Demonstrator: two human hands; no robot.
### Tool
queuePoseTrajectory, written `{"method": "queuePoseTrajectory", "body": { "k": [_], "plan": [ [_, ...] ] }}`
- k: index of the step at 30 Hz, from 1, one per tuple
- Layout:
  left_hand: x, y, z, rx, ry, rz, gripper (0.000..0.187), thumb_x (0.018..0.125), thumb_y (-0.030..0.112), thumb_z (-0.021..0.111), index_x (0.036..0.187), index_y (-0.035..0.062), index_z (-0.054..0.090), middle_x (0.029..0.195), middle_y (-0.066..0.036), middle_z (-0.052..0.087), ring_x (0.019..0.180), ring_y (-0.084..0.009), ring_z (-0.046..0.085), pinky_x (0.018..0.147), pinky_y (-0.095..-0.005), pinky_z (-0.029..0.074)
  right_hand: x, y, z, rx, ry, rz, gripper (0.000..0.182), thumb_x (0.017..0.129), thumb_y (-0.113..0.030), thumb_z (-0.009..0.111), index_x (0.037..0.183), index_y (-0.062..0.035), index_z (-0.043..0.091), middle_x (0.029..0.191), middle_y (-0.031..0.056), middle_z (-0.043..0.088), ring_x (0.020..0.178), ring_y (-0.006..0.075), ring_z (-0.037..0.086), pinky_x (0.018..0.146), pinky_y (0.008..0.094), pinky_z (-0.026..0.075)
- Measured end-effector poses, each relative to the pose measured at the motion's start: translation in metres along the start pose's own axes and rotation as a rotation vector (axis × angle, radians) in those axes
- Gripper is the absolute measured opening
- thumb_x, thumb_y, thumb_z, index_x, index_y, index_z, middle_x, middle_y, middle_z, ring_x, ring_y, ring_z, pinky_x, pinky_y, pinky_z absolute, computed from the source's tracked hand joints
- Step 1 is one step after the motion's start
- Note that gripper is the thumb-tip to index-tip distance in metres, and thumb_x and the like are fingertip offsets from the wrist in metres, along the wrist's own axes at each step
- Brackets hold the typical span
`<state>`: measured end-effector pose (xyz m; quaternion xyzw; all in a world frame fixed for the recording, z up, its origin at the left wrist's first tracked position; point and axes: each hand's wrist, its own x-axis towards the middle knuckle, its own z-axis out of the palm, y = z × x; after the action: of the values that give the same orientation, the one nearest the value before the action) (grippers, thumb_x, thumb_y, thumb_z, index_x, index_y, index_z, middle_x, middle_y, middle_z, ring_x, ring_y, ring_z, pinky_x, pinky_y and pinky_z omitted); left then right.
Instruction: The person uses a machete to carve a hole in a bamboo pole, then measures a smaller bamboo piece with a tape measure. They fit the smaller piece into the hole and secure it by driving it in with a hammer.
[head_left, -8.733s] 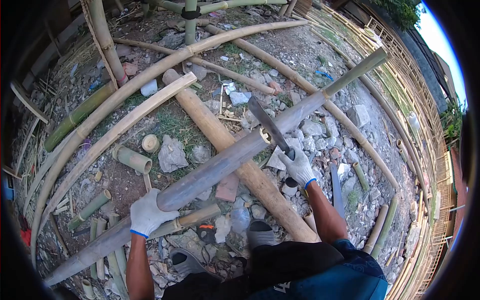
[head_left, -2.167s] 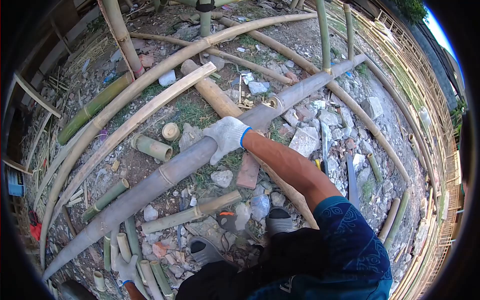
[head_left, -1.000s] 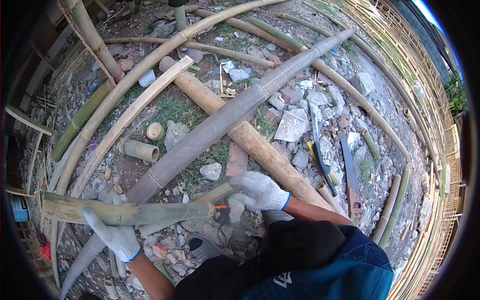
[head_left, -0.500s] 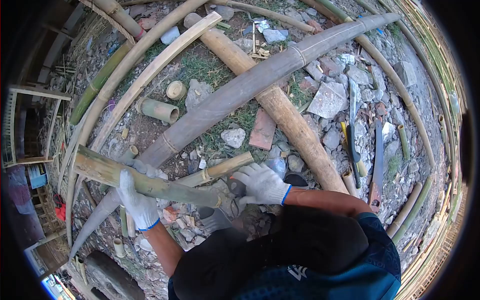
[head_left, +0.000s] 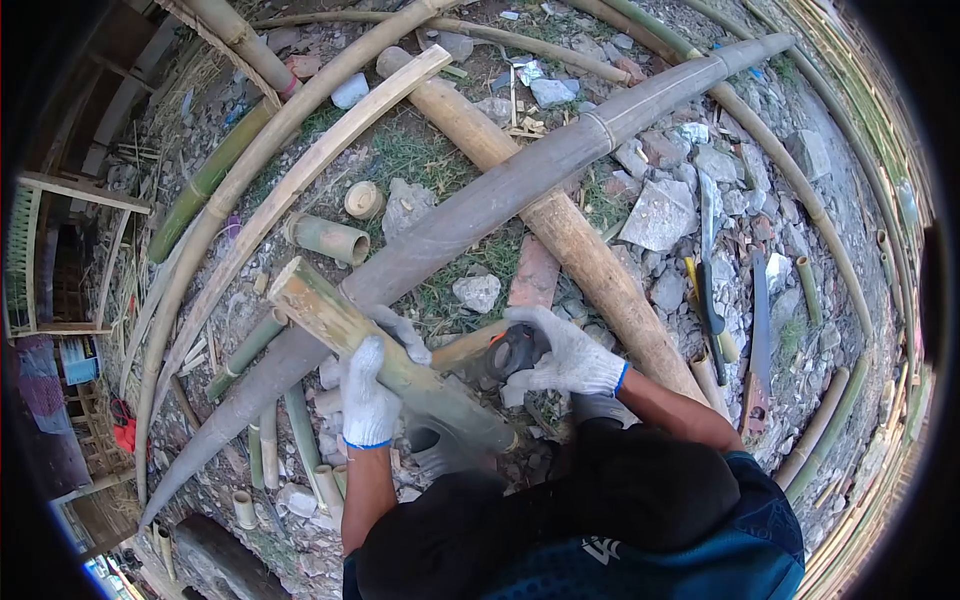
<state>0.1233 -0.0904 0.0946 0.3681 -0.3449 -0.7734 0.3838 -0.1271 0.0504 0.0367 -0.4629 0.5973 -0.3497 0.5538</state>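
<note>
My left hand (head_left: 371,400), in a white glove, grips a thick cut bamboo piece (head_left: 420,385) with the thumb on the near side and fingers round the far side. The piece slants from upper left down toward my shoes, its far cut end raised over a long grey bamboo pole (head_left: 480,200). In my gloved right hand (head_left: 570,355) is a compact black tape measure (head_left: 510,352) with an orange mark, just beyond the piece's near end. A thinner bamboo length (head_left: 465,348) lies under and behind these, partly hidden.
A thick log (head_left: 570,230) crosses under the grey pole. On the rubble to the right lie a machete (head_left: 707,270) and a handsaw (head_left: 759,340). Short bamboo offcuts (head_left: 330,238), a brick (head_left: 535,272) and broken stones (head_left: 660,212) are scattered about. Long poles curve round the edges.
The bamboo piece and my left hand have moved right, and the piece now slants more steeply. My right hand has risen slightly, and the black tape measure shows more clearly in it.
</note>
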Motion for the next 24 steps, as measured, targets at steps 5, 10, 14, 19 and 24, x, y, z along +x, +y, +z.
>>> {"method": "queuePoseTrajectory", "body": {
  "k": [5, 10, 14, 19, 24],
  "plan": [
    [-0.005, -0.024, 0.035, 0.235, -0.100, -0.148, 0.047, 0.094, 0.025, 0.076, 0.129, -0.0028, 0.062, 0.111, -0.012, 0.072, 0.095, -0.0205, 0.070, 0.084, -0.0373, 0.058, 0.003, -0.035, -0.029, 0.417, -0.054, -0.135, 0.106, 0.075, -0.028, 0.099, 0.160, -0.0063, 0.041, 0.150, 0.0123, 0.055, 0.139, 0.0218, 0.052, 0.119, 0.0405, 0.041],
    [-0.010, -0.037, 0.037, 0.554, -0.142, -0.199, 0.045, 0.094, 0.020, 0.078, 0.130, -0.0032, 0.065, 0.118, -0.010, 0.073, 0.105, -0.0156, 0.069, 0.092, -0.0333, 0.055, 0.016, -0.046, -0.010, 0.640, 0.132, -0.137, 0.095, 0.086, -0.042, 0.088, 0.159, -0.0006, 0.044, 0.149, 0.0125, 0.057, 0.139, 0.0229, 0.053, 0.118, 0.0397, 0.042],
    [-0.013, -0.047, 0.034, 0.350, -0.171, -0.209, 0.047, 0.093, 0.021, 0.080, 0.131, -0.0023, 0.065, 0.116, -0.008, 0.073, 0.104, -0.0160, 0.068, 0.092, -0.0340, 0.055, 0.020, -0.043, 0.001, 0.561, 0.189, -0.180, 0.064, 0.107, -0.043, 0.060, 0.152, 0.0021, 0.054, 0.136, 0.0143, 0.068, 0.128, 0.0218, 0.062, 0.113, 0.0398, 0.048],
    [-0.010, -0.050, 0.030, 0.548, -0.139, -0.126, 0.043, 0.092, 0.015, 0.080, 0.129, -0.0002, 0.063, 0.110, -0.005, 0.070, 0.099, -0.0128, 0.067, 0.088, -0.0325, 0.055, 0.023, -0.025, 0.003, 0.826, 0.225, 0.129, 0.046, 0.114, -0.036, 0.043, 0.129, -0.0011, 0.068, 0.108, 0.0126, 0.076, 0.101, 0.0221, 0.074, 0.100, 0.0369, 0.059],
    [-0.007, -0.049, 0.036, 0.580, -0.152, -0.087, 0.040, 0.091, 0.021, 0.082, 0.121, -0.0010, 0.068, 0.106, -0.006, 0.072, 0.097, -0.0137, 0.067, 0.085, -0.0321, 0.055, 0.016, -0.027, 0.015, 0.626, 0.280, -0.039, 0.037, 0.117, -0.030, 0.042, 0.127, -0.0027, 0.065, 0.116, 0.0107, 0.072, 0.106, 0.0161, 0.070, 0.098, 0.0322, 0.057]
  ]
}}
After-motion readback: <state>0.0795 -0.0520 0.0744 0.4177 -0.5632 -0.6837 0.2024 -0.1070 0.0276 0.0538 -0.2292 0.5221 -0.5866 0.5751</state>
